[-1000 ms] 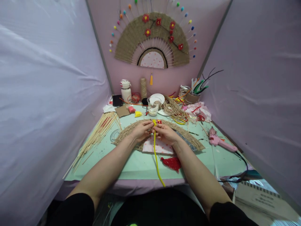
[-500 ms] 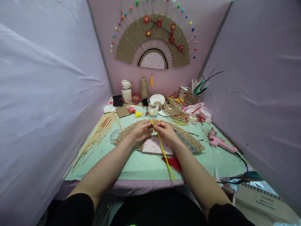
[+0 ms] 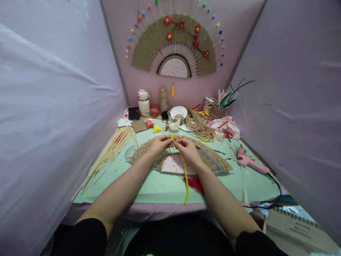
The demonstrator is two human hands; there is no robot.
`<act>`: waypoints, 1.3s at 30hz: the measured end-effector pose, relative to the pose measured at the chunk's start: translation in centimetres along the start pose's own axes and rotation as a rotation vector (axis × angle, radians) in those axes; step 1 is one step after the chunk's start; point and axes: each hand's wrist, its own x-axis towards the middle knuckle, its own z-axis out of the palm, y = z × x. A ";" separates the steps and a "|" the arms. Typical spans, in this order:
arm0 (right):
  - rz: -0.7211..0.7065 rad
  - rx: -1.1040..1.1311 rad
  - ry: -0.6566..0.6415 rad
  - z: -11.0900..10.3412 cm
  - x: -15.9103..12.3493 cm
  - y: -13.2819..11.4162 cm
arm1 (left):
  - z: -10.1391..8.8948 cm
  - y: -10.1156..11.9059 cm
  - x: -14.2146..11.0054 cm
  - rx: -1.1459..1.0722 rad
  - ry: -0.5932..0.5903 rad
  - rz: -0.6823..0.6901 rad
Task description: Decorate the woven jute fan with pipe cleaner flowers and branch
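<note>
Between my hands is a yellow pipe cleaner, its upper end curled into a small coil and its long tail hanging down toward the table's front. My left hand pinches it at the coil. Close beside, my right hand has thumb and finger pressed on the strip just below the coil. Under both hands lies a woven twine fan with a pink dotted half-round centre; my hands cover part of it. A red tassel-like bundle rests partly behind my right forearm.
Thin wooden sticks spread at the left. A pink glue gun with a black cord lies at the right. Along the back stand a white bottle, a twine spool, a clear cup and loose twine. A finished fan hangs on the wall.
The pipe cleaner's tail has swung left and now hangs in a curve. Its coiled end shows larger above my fingertips. Both hands stay over the fan.
</note>
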 end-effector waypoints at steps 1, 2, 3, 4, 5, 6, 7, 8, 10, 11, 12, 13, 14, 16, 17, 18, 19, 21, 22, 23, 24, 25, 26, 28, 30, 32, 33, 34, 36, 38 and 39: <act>0.066 0.074 -0.035 -0.1 0.1 0.0 | 0.0 0.0 0.0 -0.004 0.001 0.001; 0.137 0.148 -0.072 -0.1 0.1 0.0 | -0.1 0.1 0.0 -0.009 0.000 -0.001; 0.203 0.214 -0.102 -0.2 0.2 0.1 | -0.1 0.1 0.0 -0.012 -0.003 -0.004; 0.258 0.263 -0.122 -0.2 0.2 0.1 | 0.0 0.1 0.0 -0.014 -0.009 -0.008; 0.298 0.293 -0.127 -0.2 0.3 0.1 | 0.0 0.2 0.0 -0.011 -0.013 -0.008; 0.322 0.305 -0.121 -0.2 0.3 0.2 | 0.0 0.2 -0.1 -0.002 -0.014 -0.002; 0.335 0.308 -0.114 -0.2 0.3 0.1 | 0.1 0.2 -0.1 0.012 -0.012 0.009; 0.344 0.313 -0.109 -0.3 0.3 0.1 | 0.1 0.2 -0.1 0.029 -0.007 0.026; 0.386 0.380 -0.138 -0.4 0.4 -0.1 | 0.2 0.2 -0.1 0.056 -0.003 0.062; 0.425 0.447 -0.183 -0.5 0.4 -0.2 | 0.2 0.2 -0.1 0.058 -0.006 0.073; 0.476 0.529 -0.243 -0.7 0.5 -0.4 | 0.2 0.1 -0.1 0.050 -0.012 0.078; 0.532 0.613 -0.310 -0.9 0.5 -0.5 | 0.2 0.1 -0.1 0.033 -0.019 0.078; 0.584 0.689 -0.372 -1.1 0.6 -0.6 | 0.2 0.1 -0.1 0.013 -0.025 0.075; 0.650 0.797 -0.445 -1.3 0.7 -0.6 | 0.1 0.0 0.0 -0.024 -0.032 0.068; 0.659 0.829 -0.448 -1.4 0.8 -0.6 | 0.0 0.0 0.0 -0.034 -0.034 0.065; 0.655 0.846 -0.436 -1.4 0.7 -0.6 | 0.0 -0.1 0.1 -0.037 -0.033 0.064; 0.642 0.850 -0.410 -1.3 0.7 -0.5 | -0.1 -0.1 0.1 -0.036 -0.029 0.066; 0.602 0.834 -0.329 -1.0 0.6 -0.3 | -0.2 -0.2 0.2 -0.023 -0.020 0.082; 0.580 0.822 -0.282 -0.8 0.5 -0.2 | -0.2 -0.3 0.2 -0.012 -0.016 0.092; 0.561 0.812 -0.237 -0.7 0.5 -0.2 | -0.2 -0.4 0.2 0.001 -0.013 0.102; 0.543 0.806 -0.199 -0.5 0.5 -0.2 | -0.3 -0.4 0.2 0.017 -0.013 0.109; 0.529 0.803 -0.171 -0.4 0.4 -0.1 | -0.3 -0.5 0.2 0.035 -0.016 0.114; 0.517 0.803 -0.153 -0.4 0.4 -0.1 | -0.3 -0.5 0.3 0.052 -0.018 0.117; 0.490 0.807 -0.131 -0.2 0.5 -0.1 | -0.3 -0.6 0.3 0.087 -0.014 0.128; 0.455 0.815 -0.116 -0.1 0.5 0.0 | -0.3 -0.7 0.2 0.122 -0.006 0.149; 0.422 0.816 -0.097 0.1 0.5 0.1 | -0.3 -0.8 0.2 0.162 -0.002 0.177; 0.407 0.811 -0.080 0.2 0.5 0.2 | -0.3 -0.8 0.2 0.184 -0.003 0.194; 0.393 0.801 -0.059 0.3 0.5 0.3 | -0.3 -0.9 0.1 0.204 -0.002 0.212; 0.364 0.766 -0.001 0.5 0.5 0.3 | -0.2 -1.1 0.1 0.234 0.015 0.250; 0.328 0.717 0.056 0.7 0.5 0.3 | 0.0 -1.3 -0.1 0.242 0.044 0.275; 0.307 0.694 0.081 0.8 0.5 0.4 | 0.2 -1.3 -0.2 0.237 0.058 0.278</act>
